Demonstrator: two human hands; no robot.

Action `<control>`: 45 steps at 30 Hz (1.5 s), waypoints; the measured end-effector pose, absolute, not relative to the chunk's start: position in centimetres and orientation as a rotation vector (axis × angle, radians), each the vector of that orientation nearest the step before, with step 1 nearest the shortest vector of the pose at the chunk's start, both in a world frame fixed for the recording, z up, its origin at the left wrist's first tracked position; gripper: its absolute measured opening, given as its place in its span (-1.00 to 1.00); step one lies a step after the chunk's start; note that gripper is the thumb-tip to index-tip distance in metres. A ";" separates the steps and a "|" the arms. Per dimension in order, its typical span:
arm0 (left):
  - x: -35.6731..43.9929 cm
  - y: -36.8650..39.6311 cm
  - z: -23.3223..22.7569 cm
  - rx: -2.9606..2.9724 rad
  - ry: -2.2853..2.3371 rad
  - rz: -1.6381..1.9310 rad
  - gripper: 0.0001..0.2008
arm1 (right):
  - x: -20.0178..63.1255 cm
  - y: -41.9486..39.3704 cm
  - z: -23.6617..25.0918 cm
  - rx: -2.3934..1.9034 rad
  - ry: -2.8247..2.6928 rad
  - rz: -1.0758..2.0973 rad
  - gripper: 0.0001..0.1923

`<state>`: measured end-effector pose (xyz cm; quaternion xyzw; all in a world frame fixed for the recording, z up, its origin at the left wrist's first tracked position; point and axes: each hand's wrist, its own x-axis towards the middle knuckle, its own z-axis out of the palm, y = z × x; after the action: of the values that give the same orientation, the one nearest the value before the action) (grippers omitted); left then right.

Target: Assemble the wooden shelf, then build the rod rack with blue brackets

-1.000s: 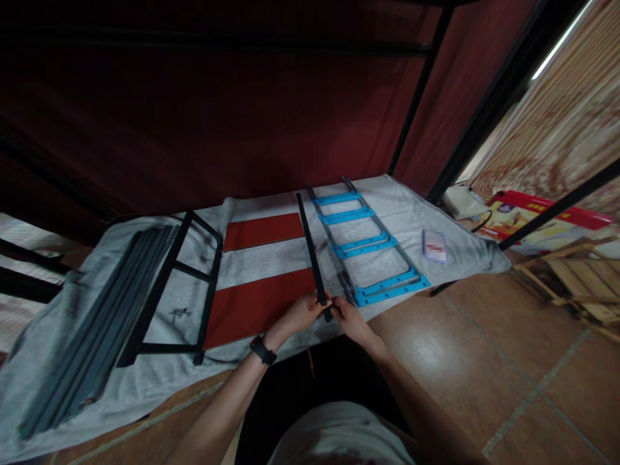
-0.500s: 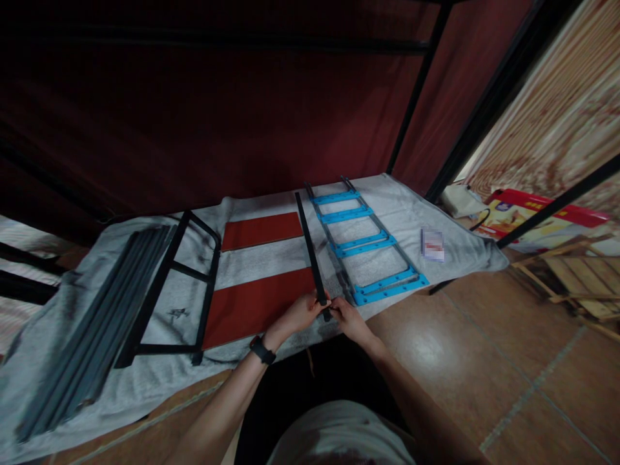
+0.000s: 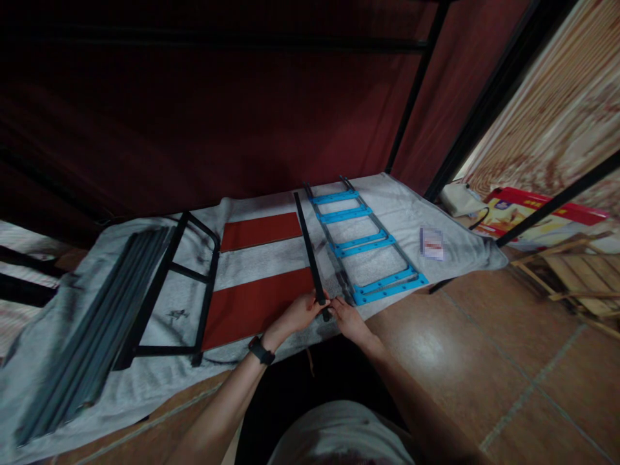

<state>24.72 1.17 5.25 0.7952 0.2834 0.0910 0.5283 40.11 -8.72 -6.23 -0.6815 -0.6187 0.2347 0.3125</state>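
Observation:
A long black metal bar (image 3: 309,248) lies across the grey cloth, its near end at the cloth's front edge. My left hand (image 3: 304,311), with a black watch on the wrist, is closed around the bar near that end. Right beside it, my right hand (image 3: 349,320) has its fingertips pinched together at the bar's right side; whatever they hold is too small to make out. To the left of the bar lie a large red-brown board (image 3: 256,309) and a narrower board (image 3: 261,231) behind it. Blue brackets on grey rods (image 3: 364,245) lie to its right.
Farther left are a black metal frame (image 3: 207,303), a few small dark pieces (image 3: 177,314) and several grey tubes (image 3: 97,329). A small packet (image 3: 432,244) lies on the cloth (image 3: 397,206) at right. Beyond stand a red-yellow box (image 3: 537,216) and a wooden rack (image 3: 581,278).
My right fingertips have shifted slightly at the bar's near end. My left hand stays on the bar, and the laid-out parts have not moved.

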 end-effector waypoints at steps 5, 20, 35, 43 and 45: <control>24.7 1.1 5.3 1.906 0.670 0.233 -0.73 | 40.2 -9.1 -6.3 -1.730 -1.598 0.615 -0.88; 24.7 1.0 5.7 1.916 0.663 0.241 -0.76 | 40.1 -8.8 -6.4 -1.766 -1.654 0.583 -0.86; 24.7 1.1 5.3 1.904 0.643 0.253 -0.74 | 39.8 -8.9 -6.4 -1.787 -1.640 0.575 -0.85; 24.7 1.1 5.7 1.923 0.669 0.245 -0.74 | 39.6 -8.7 -5.9 -1.813 -1.576 0.591 -0.84; 24.7 1.1 5.7 1.921 0.667 0.243 -0.74 | 39.9 -8.9 -6.0 -1.730 -1.566 0.618 -0.87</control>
<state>24.68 1.06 5.70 0.8011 0.2781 0.1014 0.5202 39.90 -8.88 -6.03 -0.6698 -0.6061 0.2393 0.3559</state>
